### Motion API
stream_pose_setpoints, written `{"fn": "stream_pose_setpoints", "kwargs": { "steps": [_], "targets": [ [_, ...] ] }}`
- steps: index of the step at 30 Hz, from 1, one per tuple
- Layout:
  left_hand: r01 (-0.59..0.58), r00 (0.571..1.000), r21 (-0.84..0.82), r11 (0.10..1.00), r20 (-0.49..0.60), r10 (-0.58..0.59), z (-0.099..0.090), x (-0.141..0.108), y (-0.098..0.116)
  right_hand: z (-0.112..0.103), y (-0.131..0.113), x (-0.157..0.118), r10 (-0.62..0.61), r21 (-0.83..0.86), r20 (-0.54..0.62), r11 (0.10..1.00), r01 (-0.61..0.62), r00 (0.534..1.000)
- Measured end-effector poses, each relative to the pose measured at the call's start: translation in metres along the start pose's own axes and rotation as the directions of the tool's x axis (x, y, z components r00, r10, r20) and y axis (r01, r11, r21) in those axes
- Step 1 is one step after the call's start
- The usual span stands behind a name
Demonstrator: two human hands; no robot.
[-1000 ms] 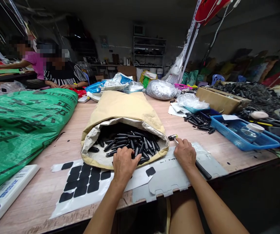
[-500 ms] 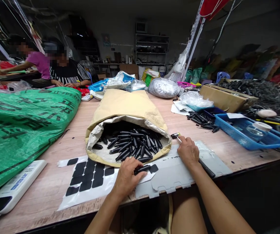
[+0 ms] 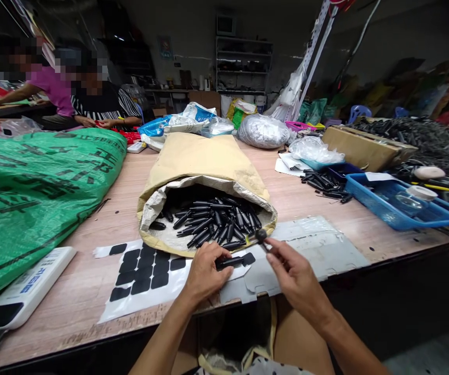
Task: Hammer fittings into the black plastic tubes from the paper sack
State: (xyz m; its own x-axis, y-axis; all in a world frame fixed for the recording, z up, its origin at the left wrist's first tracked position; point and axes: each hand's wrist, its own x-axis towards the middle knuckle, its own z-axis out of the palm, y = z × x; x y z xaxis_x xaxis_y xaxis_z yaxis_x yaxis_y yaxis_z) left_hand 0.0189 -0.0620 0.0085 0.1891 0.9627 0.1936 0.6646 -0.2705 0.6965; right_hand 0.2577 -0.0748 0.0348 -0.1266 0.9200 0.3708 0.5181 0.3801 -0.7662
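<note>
The room (image 3: 193, 41) is dim. Beyond left grip (image 3: 208, 271), closed on tube (image 3: 231, 262), and right grip (image 3: 295, 268), closed on tool (image 3: 261, 236), worktop (image 3: 91, 232) carries sack (image 3: 204, 156).

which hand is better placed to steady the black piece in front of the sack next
Probably the left hand: it grips the black piece. The right hand is apart from it, holding a dark-ended tool.

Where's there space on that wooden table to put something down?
Bare wood shows on the table between the tan sack, the grey sheet and the loose black pieces, and in a strip between the sack and the green bag. It's crowded by the sack's mouth: left hand, right hand, sheet of black squares.
</note>
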Motion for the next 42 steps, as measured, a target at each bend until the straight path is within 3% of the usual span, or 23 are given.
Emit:
{"fn": "stream_pose_setpoints", "kwargs": {
  "steps": [5,14,19,25,30,34,37,42],
  "targets": [
    [0.02,1.0,-0.026,0.999,-0.009,-0.02,0.002,0.001,-0.002,0.026,-0.011,-0.016,-0.091,-0.053,0.123,0.994,0.098,0.988],
    [0.035,0.999,-0.049,0.998,-0.011,-0.035,0.001,0.002,0.0,0.035,-0.02,-0.025,-0.134,-0.305,0.173,0.935,0.182,0.976],
    [0.042,0.999,-0.056,0.998,-0.009,-0.043,0.003,0.001,-0.003,0.031,-0.014,-0.023,-0.155,-0.254,0.05,0.953,0.163,0.987],
    [0.047,0.999,-0.033,0.998,-0.011,-0.047,0.001,0.002,0.0,0.029,-0.007,-0.025,-0.083,-0.251,0.087,0.963,0.102,0.993],
    [0.047,0.999,-0.016,0.999,-0.007,-0.047,-0.001,0.001,0.003,0.004,0.012,-0.006,-0.05,-0.257,-0.101,0.966,0.023,0.994],
    [0.053,0.999,-0.025,0.998,0.002,-0.053,-0.001,0.001,0.003,-0.018,0.046,0.013,0.031,-0.444,-0.257,0.884,-0.146,0.966],
    [0.054,0.999,-0.046,0.998,0.005,-0.053,-0.002,0.001,0.002,-0.023,0.069,0.021,0.093,-0.559,-0.298,0.789,-0.253,0.95],
    [0.058,0.998,-0.042,0.997,0.013,-0.058,-0.003,0.001,0.003,-0.014,0.08,0.021,0.063,-0.721,-0.265,0.649,-0.242,0.962]
  ]
}}
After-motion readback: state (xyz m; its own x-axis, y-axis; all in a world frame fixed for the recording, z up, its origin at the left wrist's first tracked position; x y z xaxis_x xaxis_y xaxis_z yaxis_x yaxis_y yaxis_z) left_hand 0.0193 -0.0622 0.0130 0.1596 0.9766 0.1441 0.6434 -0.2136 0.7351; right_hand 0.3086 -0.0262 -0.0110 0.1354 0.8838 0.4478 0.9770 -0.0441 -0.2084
